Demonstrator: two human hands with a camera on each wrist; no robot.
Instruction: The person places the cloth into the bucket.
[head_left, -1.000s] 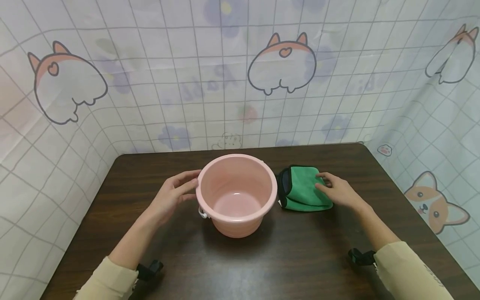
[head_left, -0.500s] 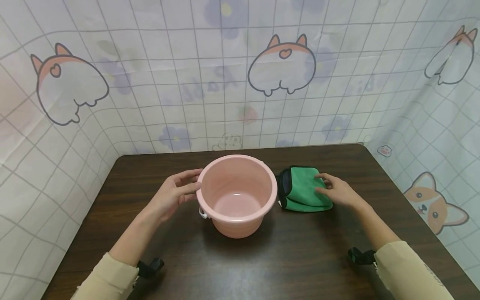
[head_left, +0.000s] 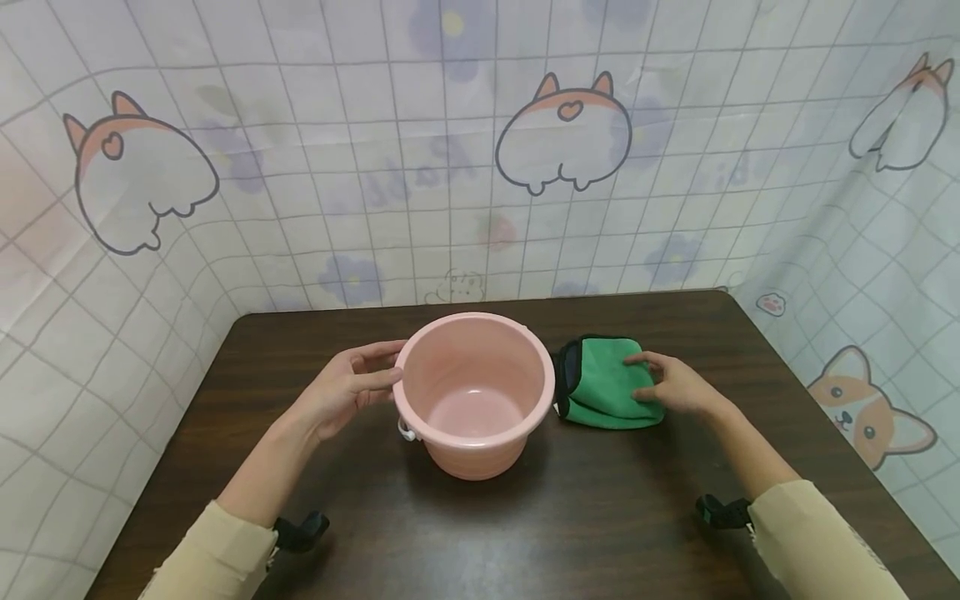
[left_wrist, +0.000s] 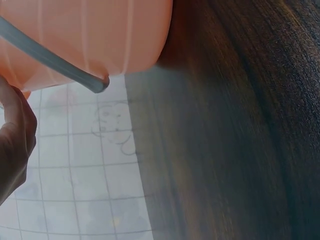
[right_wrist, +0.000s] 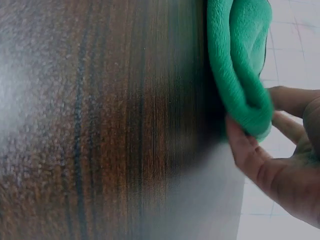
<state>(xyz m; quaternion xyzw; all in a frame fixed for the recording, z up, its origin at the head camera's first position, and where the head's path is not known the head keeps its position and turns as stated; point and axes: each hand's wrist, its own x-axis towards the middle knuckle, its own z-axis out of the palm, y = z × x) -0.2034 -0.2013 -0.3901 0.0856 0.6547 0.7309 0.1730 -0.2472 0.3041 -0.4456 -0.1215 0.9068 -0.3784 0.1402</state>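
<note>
A pink plastic bucket [head_left: 474, 450] stands upright on the dark wooden table. My left hand [head_left: 345, 390] touches the outside of its rim on the left, with the thumb and fingers loosely bent; in the left wrist view a few fingers [left_wrist: 15, 120] show at the edge beside the bucket's pale handle [left_wrist: 55, 62]. To the right of the bucket lies a folded green cloth [head_left: 603, 379] with black trim. My right hand [head_left: 678, 387] pinches its right edge, index finger over the top and thumb at the near side. The right wrist view shows the fold [right_wrist: 245, 95] between thumb and fingers.
The dark wood table [head_left: 480, 542] ends at a patterned white curtain [head_left: 420, 225] behind it, which also hangs on both sides. A black strap mount [head_left: 300, 532] sits on the left wrist, another black mount [head_left: 723, 512] on the right.
My right index finger has reached farther over the green cloth, and the thumb has come in at its edge. My left thumb lies slightly closer on the rim. The bucket stays in place.
</note>
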